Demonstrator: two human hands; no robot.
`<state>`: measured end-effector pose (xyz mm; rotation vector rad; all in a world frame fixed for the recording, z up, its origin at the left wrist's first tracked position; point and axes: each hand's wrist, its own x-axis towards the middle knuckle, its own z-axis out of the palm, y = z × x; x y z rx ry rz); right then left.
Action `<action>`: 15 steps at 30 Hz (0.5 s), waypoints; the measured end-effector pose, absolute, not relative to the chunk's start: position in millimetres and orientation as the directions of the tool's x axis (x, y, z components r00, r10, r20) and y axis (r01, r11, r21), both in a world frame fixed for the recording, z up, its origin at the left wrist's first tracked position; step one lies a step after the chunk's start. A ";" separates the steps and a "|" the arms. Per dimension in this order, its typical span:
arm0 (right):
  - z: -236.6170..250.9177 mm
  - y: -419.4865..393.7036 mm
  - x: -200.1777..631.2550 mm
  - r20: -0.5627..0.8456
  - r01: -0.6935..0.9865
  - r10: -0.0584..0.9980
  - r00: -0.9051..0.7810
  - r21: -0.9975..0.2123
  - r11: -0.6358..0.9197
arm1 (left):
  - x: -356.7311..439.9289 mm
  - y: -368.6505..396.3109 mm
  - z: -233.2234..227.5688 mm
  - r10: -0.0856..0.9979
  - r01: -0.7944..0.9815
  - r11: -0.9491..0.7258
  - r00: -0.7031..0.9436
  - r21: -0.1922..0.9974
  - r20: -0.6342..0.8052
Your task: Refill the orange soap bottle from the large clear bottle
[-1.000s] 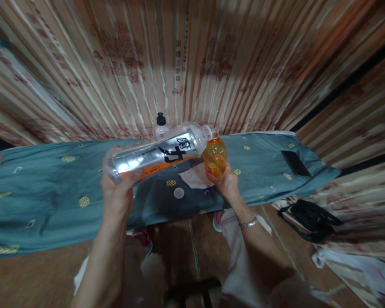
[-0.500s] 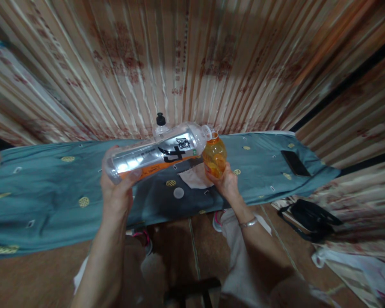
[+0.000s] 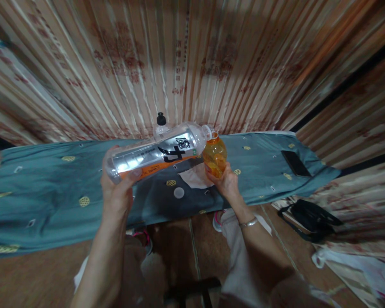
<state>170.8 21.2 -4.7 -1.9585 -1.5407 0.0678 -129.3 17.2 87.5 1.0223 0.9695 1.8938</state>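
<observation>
My left hand (image 3: 117, 194) grips the base end of a large clear plastic bottle (image 3: 154, 153) with a black and orange label, held almost level. Its open mouth rests against the opening of a small orange bottle (image 3: 214, 156), which my right hand (image 3: 226, 183) holds upright from below. The small bottle holds orange liquid. Both bottles hang above a narrow table covered with a teal patterned cloth (image 3: 51, 188).
A white cap (image 3: 179, 193) and a white cloth (image 3: 196, 177) lie on the table under the bottles. A bottle with a black cap (image 3: 161, 124) stands behind them. A black phone (image 3: 295, 163) lies at the right end. A black bag (image 3: 311, 218) sits on the floor.
</observation>
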 end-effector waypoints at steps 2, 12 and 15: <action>-4.9 21.1 170.7 0.342 0.860 0.886 0.312 -0.499 -0.110 | -129.9 17.3 87.7 0.871 -0.279 -0.413 -0.399 0.867 0.287; -7.2 21.6 171.8 0.352 0.865 0.884 0.306 -0.491 -0.104 | -131.6 19.2 86.1 0.859 -0.237 -0.434 -0.399 0.869 0.321; -7.6 21.8 171.7 0.354 0.869 0.884 0.305 -0.483 -0.106 | -132.0 19.1 86.8 0.862 -0.239 -0.428 -0.398 0.871 0.314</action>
